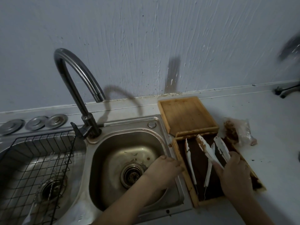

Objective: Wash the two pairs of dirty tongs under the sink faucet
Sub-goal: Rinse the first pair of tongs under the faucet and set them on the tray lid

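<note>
Two pairs of white tongs smeared with brown dirt are in a wooden tray [195, 201] right of the round sink basin [113, 159]. One pair [191, 163] lies spread flat on the tray's dark, dirty bottom. My right hand [235, 171] grips the other pair [209, 150], whose tips point up and to the left over the tray. My left hand [165, 169] holds the tray's left rim, its fingers curled over the edge. The curved steel faucet [76, 82] stands behind the basin, and no water is visible.
A second wooden tray [186, 114] lies behind the first, against the wall. A plastic bag of brown matter [237, 132] sits to its right. The left basin holds a black wire rack [37, 159]. Three metal discs [35, 123] lie at the back left.
</note>
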Demonstrator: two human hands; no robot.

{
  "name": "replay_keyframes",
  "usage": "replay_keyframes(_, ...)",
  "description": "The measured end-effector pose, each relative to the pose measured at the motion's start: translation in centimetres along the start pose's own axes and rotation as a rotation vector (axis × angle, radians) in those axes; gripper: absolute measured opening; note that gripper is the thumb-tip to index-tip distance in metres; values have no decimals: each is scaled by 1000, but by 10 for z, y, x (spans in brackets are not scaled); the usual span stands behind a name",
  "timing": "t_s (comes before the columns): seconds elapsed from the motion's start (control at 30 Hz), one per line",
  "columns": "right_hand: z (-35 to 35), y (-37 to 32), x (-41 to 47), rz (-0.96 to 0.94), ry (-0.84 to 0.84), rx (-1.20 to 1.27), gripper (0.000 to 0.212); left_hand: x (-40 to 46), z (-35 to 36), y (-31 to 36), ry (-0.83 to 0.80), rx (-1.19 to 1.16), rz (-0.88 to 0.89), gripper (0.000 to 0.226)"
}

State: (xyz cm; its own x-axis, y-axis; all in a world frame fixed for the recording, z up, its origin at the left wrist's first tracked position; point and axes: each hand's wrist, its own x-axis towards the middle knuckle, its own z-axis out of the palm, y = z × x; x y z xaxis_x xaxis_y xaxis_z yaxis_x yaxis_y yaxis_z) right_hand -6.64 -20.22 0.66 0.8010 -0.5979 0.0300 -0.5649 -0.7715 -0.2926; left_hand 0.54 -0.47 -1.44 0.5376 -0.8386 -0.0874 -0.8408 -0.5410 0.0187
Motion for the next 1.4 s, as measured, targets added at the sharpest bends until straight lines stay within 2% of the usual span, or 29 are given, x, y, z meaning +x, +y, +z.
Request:
replay_keyframes(0.13,-10,-8,1,-50,72,38,64,-3,-5,-3,62,-10,-13,43)
replay_keyframes(0.23,-19,-23,-1,-129,104,155,66,-10,-19,-10,116,2,-40,43)
replay_keyframes(0.37,-31,-52,-2,-177,20,414,73,-29,-44,-26,252,29,-57,35)
replay_keyframes(0.47,-40,-80,-2,-221,-112,580,62,-47,-56,-46,298,50,-112,33)
replay_keyframes(0.57,-45,-110,-6,-244,-316,683,47,-70,-70,-67,392,21,-230,32)
replay_keyframes(0.7,-43,-146,-20,-250,-589,744,55,-108,-77,-92,480,50,-435,31)
replay_keyframes(0.83,-33,-183,-32,-271,-739,765,42,-149,-72,-123,671,8,-680,32)
replay_keyframes(0.93,-14,-199,-32,-208,-878,811,58,-170,-64,-137,801,-106,-883,38)
replay_keyframes(1.03,3,-212,-34,-127,-1016,880,46,-179,-58,-146,848,-365,-1065,54)
replay_keyframes(1.2,16,-232,-33,17,-1136,990,37,-175,-55,-164,823,-542,-1152,64)
replay_keyframes(1.3,22,-244,-32,125,-1201,1042,43,-171,-50,-175,740,-584,-1194,56)
replay_keyframes(1.4,28,-249,-30,205,-1235,1099,51,-168,-47,-177,762,-640,-1184,47)
